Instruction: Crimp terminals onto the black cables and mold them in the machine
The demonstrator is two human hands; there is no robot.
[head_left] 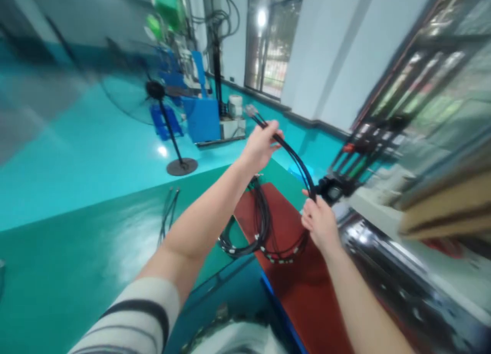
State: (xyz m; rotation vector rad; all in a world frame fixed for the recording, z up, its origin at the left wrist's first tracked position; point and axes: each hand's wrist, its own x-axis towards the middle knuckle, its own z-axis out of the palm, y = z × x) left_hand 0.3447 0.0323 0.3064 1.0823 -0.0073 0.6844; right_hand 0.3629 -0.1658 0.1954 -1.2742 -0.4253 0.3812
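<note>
My left hand (262, 146) is raised and pinched closed on a thin black cable bundle (295, 162) near its end, where small plugs (251, 110) stick out past the fingers. The bundle arcs down to my right hand (320, 222), whose fingers are closed round it lower down. Below both hands, a coil of similar black cables with white connectors (261, 241) lies across a red mat (303, 277) and the green table (76, 251).
Another loose black cable (168, 216) lies on the green table to the left. A standing fan (161, 101) and blue machines (203, 116) are on the teal floor behind. A blurred metal rack with black and red fittings (368, 139) stands to the right, with a dark machine surface (402, 282) below it.
</note>
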